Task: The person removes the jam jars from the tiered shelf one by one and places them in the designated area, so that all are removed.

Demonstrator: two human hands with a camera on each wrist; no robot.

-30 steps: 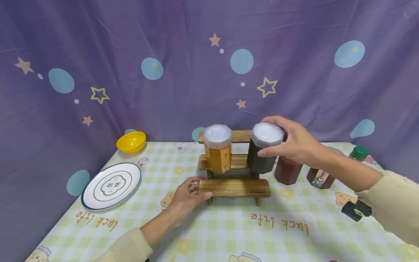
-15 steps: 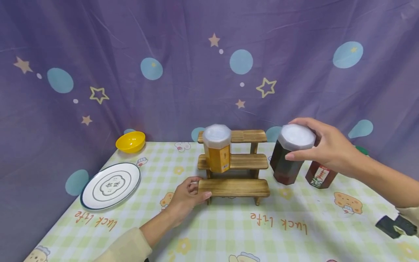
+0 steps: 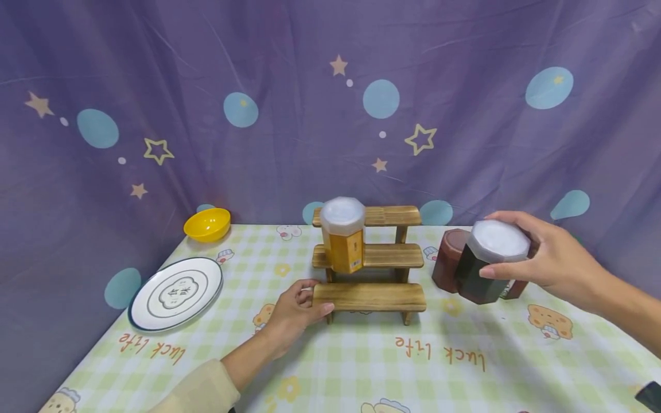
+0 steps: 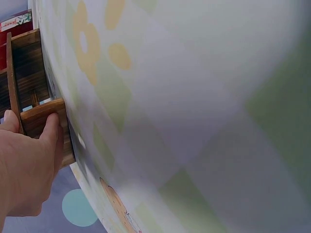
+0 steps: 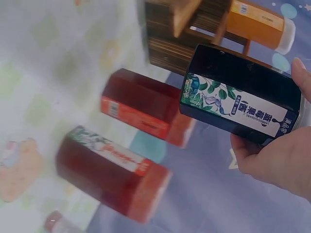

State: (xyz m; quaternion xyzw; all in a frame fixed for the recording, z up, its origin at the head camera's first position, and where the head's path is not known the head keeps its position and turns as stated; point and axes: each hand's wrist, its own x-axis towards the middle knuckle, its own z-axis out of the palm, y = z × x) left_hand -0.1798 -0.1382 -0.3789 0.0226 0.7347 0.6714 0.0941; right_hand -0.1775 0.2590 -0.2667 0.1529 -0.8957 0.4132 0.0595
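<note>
My right hand (image 3: 552,252) grips a dark octagonal jam jar (image 3: 477,284) near its pale lid, thumb and fingers on opposite sides. In the right wrist view this jar (image 5: 233,92) shows a white label with leaves and dark lettering. It overlaps the two red jars to the right of the stepped wooden rack (image 3: 369,297). At the rack's lowest step, my left hand (image 3: 291,315) holds the left end, thumb on top. The left wrist view also shows that hand (image 4: 29,160) on the wood. An amber jar (image 3: 346,249) with a pale lid stands on the middle step.
A red-lidded jar (image 5: 107,170) and another red jar (image 5: 141,104) stand on the checked cloth, with a small bottle (image 5: 60,223) beyond. To the left are a white plate (image 3: 212,307) and a yellow bowl (image 3: 206,226). A purple curtain (image 3: 289,160) hangs behind.
My right hand has carried the dark jar from beside the rack to the right and lower, in front of the red jars. My left hand, the rack and the amber jar stay put.
</note>
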